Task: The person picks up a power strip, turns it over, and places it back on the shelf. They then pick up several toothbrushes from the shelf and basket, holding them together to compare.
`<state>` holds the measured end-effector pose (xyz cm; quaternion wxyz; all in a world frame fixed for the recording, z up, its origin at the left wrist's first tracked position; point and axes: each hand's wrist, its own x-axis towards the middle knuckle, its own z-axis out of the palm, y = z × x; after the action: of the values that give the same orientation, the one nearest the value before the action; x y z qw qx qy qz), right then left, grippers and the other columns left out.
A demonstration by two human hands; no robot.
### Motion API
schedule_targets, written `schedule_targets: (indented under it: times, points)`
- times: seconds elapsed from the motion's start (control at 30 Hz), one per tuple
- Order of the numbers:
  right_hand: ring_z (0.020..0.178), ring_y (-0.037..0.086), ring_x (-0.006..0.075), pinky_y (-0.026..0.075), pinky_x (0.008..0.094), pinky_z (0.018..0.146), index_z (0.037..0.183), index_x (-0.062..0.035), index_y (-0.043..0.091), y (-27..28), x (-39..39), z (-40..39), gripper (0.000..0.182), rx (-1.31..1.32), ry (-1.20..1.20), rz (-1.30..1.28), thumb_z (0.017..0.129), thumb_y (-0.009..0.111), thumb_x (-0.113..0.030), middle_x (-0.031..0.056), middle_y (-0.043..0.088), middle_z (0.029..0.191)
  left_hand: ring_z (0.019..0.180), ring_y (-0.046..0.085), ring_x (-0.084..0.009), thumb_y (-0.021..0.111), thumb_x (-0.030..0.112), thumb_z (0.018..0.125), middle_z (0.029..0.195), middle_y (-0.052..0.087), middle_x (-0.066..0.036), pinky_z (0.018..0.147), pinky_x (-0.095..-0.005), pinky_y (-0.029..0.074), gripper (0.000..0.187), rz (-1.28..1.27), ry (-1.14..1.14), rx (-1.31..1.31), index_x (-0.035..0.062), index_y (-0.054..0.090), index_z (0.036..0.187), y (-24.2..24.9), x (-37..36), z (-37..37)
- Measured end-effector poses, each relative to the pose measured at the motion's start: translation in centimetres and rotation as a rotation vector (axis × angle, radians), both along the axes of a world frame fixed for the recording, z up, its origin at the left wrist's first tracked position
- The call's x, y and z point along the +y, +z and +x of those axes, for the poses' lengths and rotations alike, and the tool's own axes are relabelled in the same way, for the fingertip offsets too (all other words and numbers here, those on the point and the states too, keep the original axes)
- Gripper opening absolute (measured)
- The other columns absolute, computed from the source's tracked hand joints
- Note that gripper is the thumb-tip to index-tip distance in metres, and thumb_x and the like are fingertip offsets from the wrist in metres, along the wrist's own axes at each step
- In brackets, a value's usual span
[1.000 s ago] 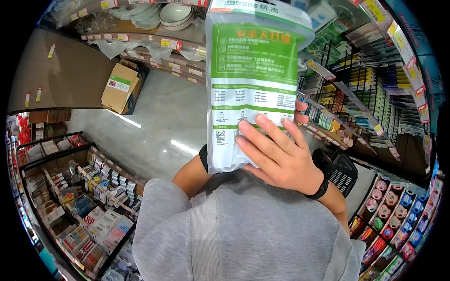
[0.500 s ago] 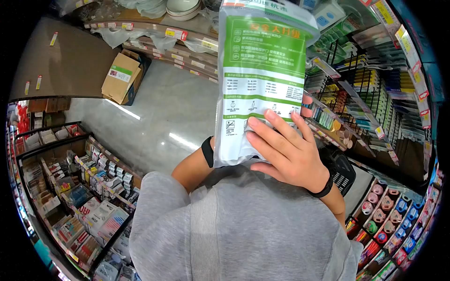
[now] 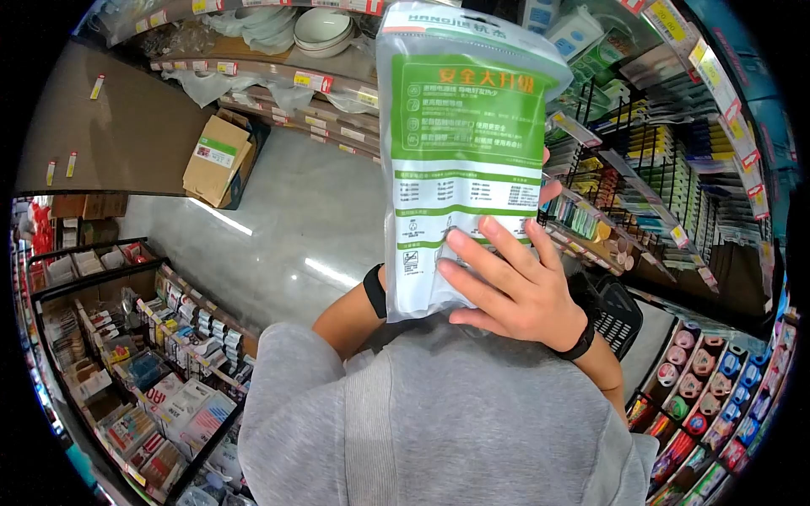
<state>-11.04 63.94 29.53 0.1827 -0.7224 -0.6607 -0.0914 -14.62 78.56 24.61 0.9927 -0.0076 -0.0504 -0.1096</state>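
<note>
Glossy pouch (image 3: 464,173)'s being held by splayed right hand (image 3: 530,291), left hand (image 3: 550,191)'s mostly being blocked (can't tell grip), round bowls (image 3: 324,30) beyond.

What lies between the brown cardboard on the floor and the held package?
In the head view, shiny grey floor lies between the cardboard and the package, with shelf edges above.

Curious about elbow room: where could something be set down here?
The widest free patch is the floor between the cardboard box, the package and the lower-left bins. The bowl shelf and right-hand racks look crowded.
</note>
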Motion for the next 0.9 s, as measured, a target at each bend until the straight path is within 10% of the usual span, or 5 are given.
schedule_targets:
  times: [0.43,0.63,0.9]
  points:
    - [0.121,0.042,0.0250,0.018,0.0466,0.106,0.111,-0.0156,0.059,-0.3,-0.7,-0.1,0.051,-0.128,0.072,0.048,0.078,0.052,-0.054,0.0024,0.053,0.122,0.114,0.045,-0.0315,0.035,0.052,0.089,0.126,0.044,-0.017,0.096,-0.0400,0.041,0.065,0.018,-0.005,0.016,0.0026,0.033,0.131,0.2,-0.4,-0.4]
    - [0.123,0.038,0.0334,0.022,0.0488,0.103,0.120,-0.0047,0.050,1.7,-1.2,1.5,0.065,0.238,0.117,-0.053,0.082,0.044,-0.057,0.0140,0.050,0.124,0.114,0.044,-0.0317,0.035,0.052,0.089,0.126,0.044,-0.017,0.096,-0.0402,0.041,0.065,0.035,0.007,-0.006,0.0028,0.033,0.131,0.0,-0.7,1.0]
    - [0.126,0.034,0.0335,0.023,0.0481,0.102,0.126,-0.0026,0.044,4.5,3.3,4.4,0.069,-0.042,-0.030,-0.039,0.079,0.049,-0.053,0.0151,0.041,0.132,0.115,0.044,-0.0319,0.035,0.052,0.089,0.126,0.043,-0.017,0.097,-0.0405,0.040,0.065,0.012,-0.017,0.000,0.0031,0.033,0.131,0.0,-1.4,1.1]
